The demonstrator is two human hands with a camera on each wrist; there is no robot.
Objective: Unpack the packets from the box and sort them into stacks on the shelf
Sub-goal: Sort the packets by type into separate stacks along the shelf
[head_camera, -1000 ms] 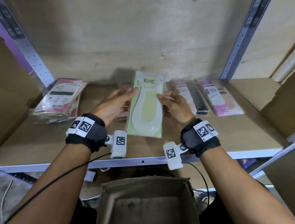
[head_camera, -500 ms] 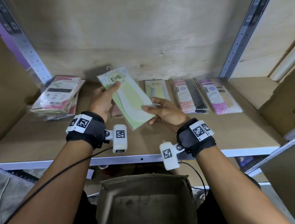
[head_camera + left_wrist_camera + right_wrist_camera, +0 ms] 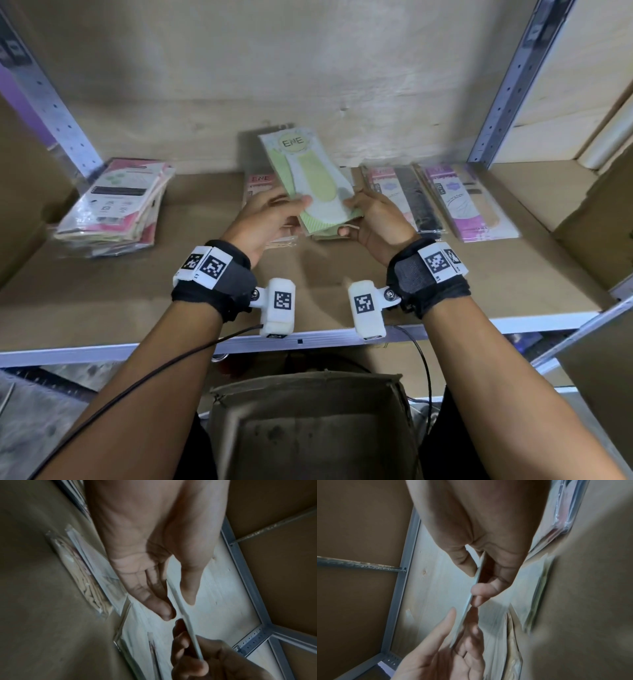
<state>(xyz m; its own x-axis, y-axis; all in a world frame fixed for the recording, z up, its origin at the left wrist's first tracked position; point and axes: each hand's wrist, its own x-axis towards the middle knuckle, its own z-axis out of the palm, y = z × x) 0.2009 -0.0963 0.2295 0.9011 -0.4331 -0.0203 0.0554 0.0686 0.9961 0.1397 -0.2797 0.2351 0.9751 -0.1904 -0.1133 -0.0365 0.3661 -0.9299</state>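
A pale green "ENE" packet [image 3: 308,174] is held up over the middle of the shelf [image 3: 102,308], its label end tilted away from me. My left hand [image 3: 294,209] has its thumb on the packet's lower left face and its fingers underneath. My right hand [image 3: 349,216] pinches the lower right corner. In the left wrist view the packet edge [image 3: 181,615] runs between the thumb and fingers of the left hand [image 3: 178,608]. The right wrist view shows the right hand [image 3: 476,577] pinching the same edge. The brown cardboard box [image 3: 308,428] sits below the shelf, in front of me.
On the shelf lie a mixed stack [image 3: 116,205] at the left, a pink "ENE" packet [image 3: 262,181], a green packet [image 3: 325,233] partly hidden under the held one, a pink-and-black stack [image 3: 404,195] and a purple packet [image 3: 466,202]. Grey metal uprights [image 3: 507,85] flank the bay.
The green packet has swung from a left tilt back toward the middle, over the green one lying on the shelf. My left hand has slid from its label end down to its lower left edge.
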